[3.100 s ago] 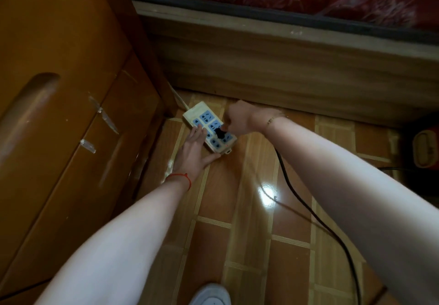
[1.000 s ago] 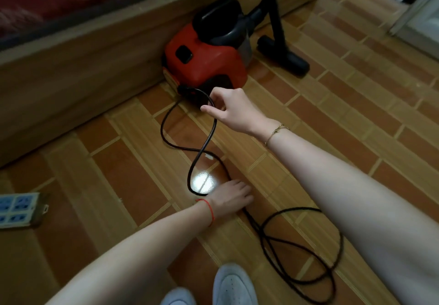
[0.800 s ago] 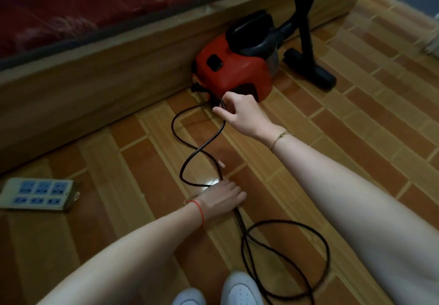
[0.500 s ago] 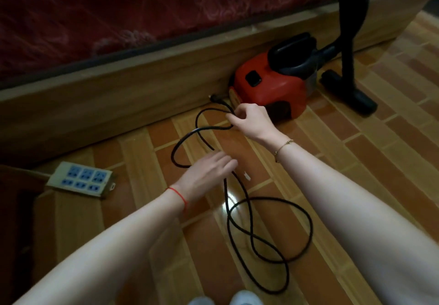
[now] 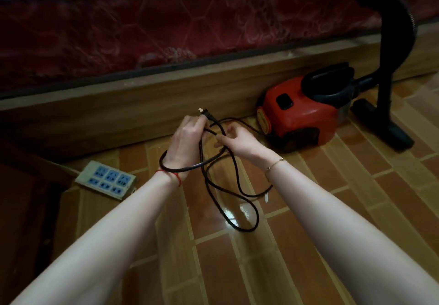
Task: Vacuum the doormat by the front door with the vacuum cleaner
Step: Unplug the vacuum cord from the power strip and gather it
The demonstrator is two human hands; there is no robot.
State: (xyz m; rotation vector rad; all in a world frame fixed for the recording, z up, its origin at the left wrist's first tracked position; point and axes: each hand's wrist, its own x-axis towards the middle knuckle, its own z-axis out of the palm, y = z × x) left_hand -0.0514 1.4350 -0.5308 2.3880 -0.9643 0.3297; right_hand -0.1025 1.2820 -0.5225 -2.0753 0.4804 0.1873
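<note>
The red vacuum cleaner stands on the floor against the bed frame, its black hose arching up at the right and its floor nozzle beside it. Its black power cord hangs in loops above the floor. My left hand grips the cord just below the plug, which sticks up free. A loop lies across my left wrist. My right hand pinches the cord close to the left hand. No doormat is in view.
A white power strip with blue sockets lies on the tiled floor at the left, nothing plugged into it. A wooden bed frame with a dark red mattress runs along the back. Dark wooden furniture fills the left edge.
The plug has been pulled from the power strip. Both hands lifted the cord off the floor and gathered it into loops; the left hand went from resting on the floor to gripping near the plug.
</note>
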